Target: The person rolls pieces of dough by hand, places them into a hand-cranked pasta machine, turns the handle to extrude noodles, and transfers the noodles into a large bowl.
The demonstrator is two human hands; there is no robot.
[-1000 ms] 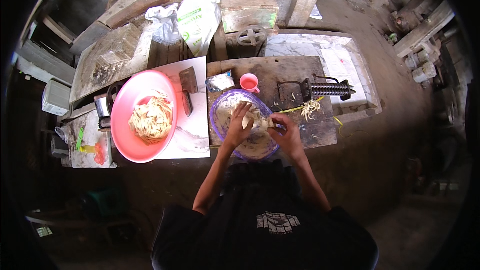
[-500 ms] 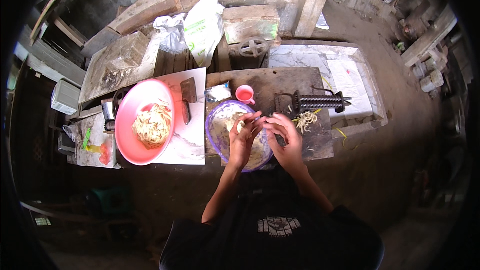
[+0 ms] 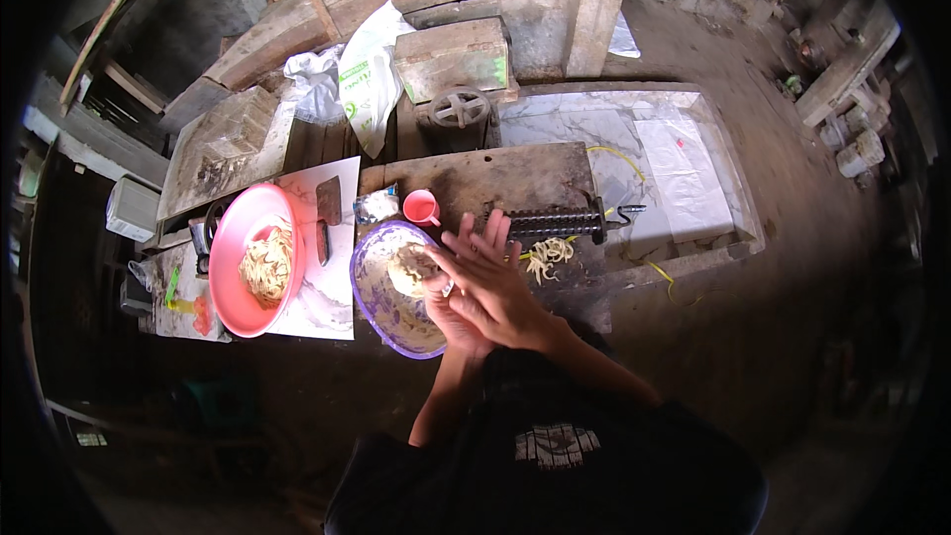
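Observation:
My right hand (image 3: 492,282) lies flat with its fingers spread on top of my left hand (image 3: 448,325), palm against palm, over the right rim of a purple bowl (image 3: 365,272). Whether anything is pressed between the palms is hidden. A pale lump of dough (image 3: 406,267) sits in the floury bowl, right at the fingertips of my left hand. Just beyond my fingers lies a dark ridged roller with a crank (image 3: 555,225), with a small heap of yellow noodle strands (image 3: 548,256) beside it on the worn wooden board (image 3: 495,173).
A pink basin (image 3: 230,238) of cut noodles (image 3: 265,266) stands to the left, on a white sheet with a cleaver (image 3: 327,213). A small pink cup (image 3: 421,208) sits behind the bowl. Plastic bags (image 3: 369,69) and a metal box (image 3: 451,57) are at the back.
My hands have come together from working apart over the bowl. The right palm now covers the left. The view has shifted, so the bench sits lower and more to the left.

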